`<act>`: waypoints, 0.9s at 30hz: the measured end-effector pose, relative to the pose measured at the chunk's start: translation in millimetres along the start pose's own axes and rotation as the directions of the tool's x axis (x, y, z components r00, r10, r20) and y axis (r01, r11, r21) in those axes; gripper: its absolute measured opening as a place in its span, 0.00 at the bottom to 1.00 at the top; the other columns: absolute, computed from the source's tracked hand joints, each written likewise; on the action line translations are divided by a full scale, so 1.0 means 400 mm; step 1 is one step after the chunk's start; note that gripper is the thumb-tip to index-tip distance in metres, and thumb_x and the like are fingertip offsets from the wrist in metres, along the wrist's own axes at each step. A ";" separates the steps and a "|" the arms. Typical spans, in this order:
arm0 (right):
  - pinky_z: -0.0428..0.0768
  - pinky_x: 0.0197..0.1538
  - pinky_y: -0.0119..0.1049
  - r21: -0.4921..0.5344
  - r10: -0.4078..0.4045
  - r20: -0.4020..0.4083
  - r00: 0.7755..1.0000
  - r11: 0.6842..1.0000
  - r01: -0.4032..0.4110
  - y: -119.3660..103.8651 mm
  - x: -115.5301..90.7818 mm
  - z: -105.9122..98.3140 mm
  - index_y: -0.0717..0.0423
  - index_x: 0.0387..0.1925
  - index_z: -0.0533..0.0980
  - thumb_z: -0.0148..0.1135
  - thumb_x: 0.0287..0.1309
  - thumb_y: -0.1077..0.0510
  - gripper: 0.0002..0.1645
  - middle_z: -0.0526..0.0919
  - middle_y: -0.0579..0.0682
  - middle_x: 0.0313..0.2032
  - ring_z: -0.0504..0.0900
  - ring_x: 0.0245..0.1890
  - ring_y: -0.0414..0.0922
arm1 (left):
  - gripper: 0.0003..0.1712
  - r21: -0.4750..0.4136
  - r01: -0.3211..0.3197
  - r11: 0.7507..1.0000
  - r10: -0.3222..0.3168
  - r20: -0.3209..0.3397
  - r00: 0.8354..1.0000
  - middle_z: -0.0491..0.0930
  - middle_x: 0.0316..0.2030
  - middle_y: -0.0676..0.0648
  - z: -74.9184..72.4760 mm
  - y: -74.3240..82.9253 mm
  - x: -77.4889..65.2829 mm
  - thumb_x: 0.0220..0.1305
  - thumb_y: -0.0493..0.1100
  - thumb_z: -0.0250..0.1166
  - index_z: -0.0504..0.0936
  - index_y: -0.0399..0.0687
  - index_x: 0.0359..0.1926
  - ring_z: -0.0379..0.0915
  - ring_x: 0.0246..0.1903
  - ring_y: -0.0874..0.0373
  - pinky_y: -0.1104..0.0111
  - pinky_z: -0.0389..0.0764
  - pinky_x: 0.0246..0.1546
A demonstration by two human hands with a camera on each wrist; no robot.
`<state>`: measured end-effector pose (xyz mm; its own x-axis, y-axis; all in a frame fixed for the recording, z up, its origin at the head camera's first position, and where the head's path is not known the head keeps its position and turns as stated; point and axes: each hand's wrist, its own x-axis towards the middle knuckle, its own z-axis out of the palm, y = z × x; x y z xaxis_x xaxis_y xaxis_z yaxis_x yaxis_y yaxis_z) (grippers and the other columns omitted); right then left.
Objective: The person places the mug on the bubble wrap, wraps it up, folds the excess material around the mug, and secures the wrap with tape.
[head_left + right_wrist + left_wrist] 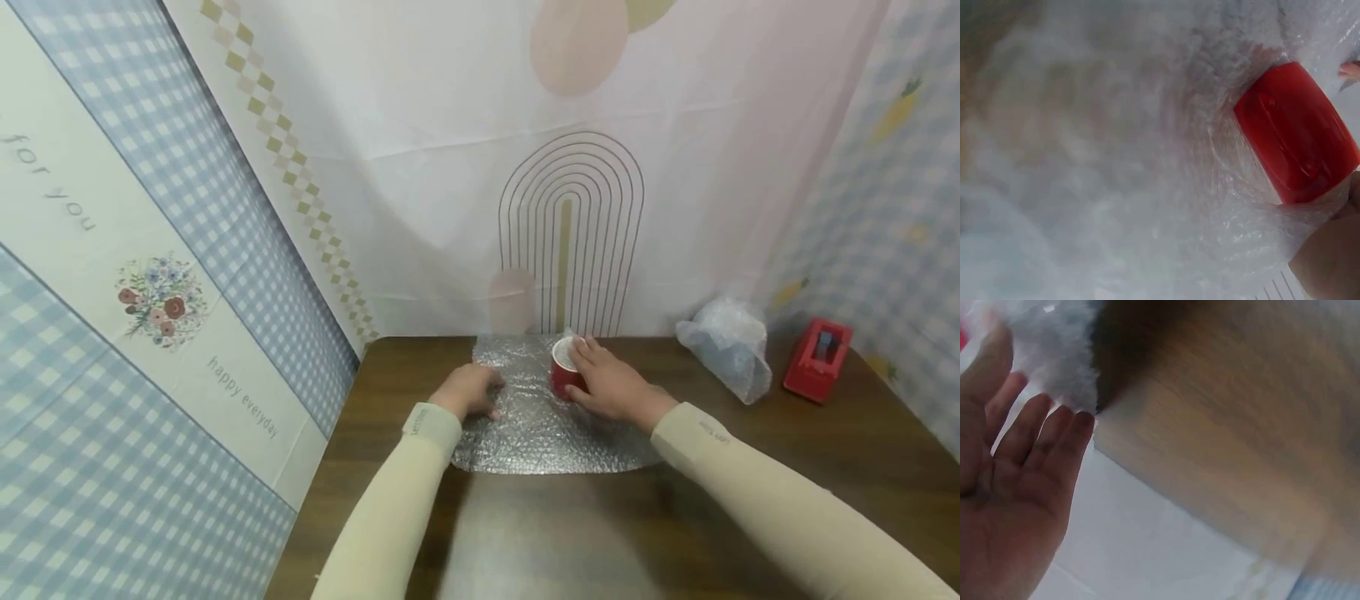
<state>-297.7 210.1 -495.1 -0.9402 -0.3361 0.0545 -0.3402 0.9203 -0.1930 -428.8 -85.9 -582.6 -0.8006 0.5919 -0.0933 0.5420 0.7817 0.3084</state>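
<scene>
A red mug [564, 370] with a pale inside stands on a sheet of bubble wrap [517, 433] at the back of the table. My right hand [611, 387] holds it from the right, fingers at the rim and thumb low on its side. The right wrist view shows the mug's red side with a handle-like ridge [1288, 140], bubble wrap around it. At the sheet's left edge is my left hand [468, 390]. In the left wrist view its fingers [1054, 440] are extended and loosely bent, tips right at the bubble wrap [1054, 356].
A crumpled bubble wrap bundle [727, 346] lies at the back right. Beside it stands a red tape dispenser [813, 375]. The brown wooden table [390, 392] meets a cloth-covered wall [420, 250] at the back, with checked cloth hanging on both sides.
</scene>
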 end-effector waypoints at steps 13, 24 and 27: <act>0.83 0.76 0.66 0.108 0.003 -0.111 0.994 0.994 0.009 0.013 0.002 0.003 0.77 0.74 0.70 0.61 0.72 0.55 0.38 0.67 0.78 0.81 0.78 0.77 0.74 | 0.27 0.084 -0.138 0.987 0.137 0.022 0.990 0.79 0.80 0.43 -0.113 0.005 -0.270 0.73 0.28 0.73 0.89 0.50 0.68 0.76 0.80 0.41 0.48 0.79 0.81; 0.85 0.71 0.65 0.134 0.002 -0.089 0.996 0.991 0.010 0.028 0.008 -0.033 0.73 0.65 0.84 0.61 0.73 0.53 0.31 0.80 0.72 0.68 0.86 0.65 0.68 | 0.19 0.054 -0.191 0.980 0.190 0.008 0.982 0.87 0.72 0.46 -0.117 0.035 -0.261 0.72 0.38 0.78 0.94 0.52 0.61 0.85 0.72 0.47 0.52 0.86 0.74; 0.83 0.73 0.69 0.097 -0.006 -0.103 0.995 0.995 0.016 0.032 0.006 -0.041 0.69 0.63 0.86 0.61 0.73 0.53 0.29 0.85 0.69 0.66 0.83 0.68 0.69 | 0.15 0.021 -0.188 0.982 0.188 -0.016 0.982 0.89 0.70 0.46 -0.112 0.028 -0.256 0.79 0.40 0.72 0.93 0.51 0.63 0.86 0.70 0.47 0.51 0.87 0.73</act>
<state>-304.7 224.3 -481.4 -0.9347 -0.3190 0.1566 -0.3521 0.8912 -0.2859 -352.2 -146.7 -527.3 -0.6885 0.7250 -0.0184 0.6877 0.6607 0.3008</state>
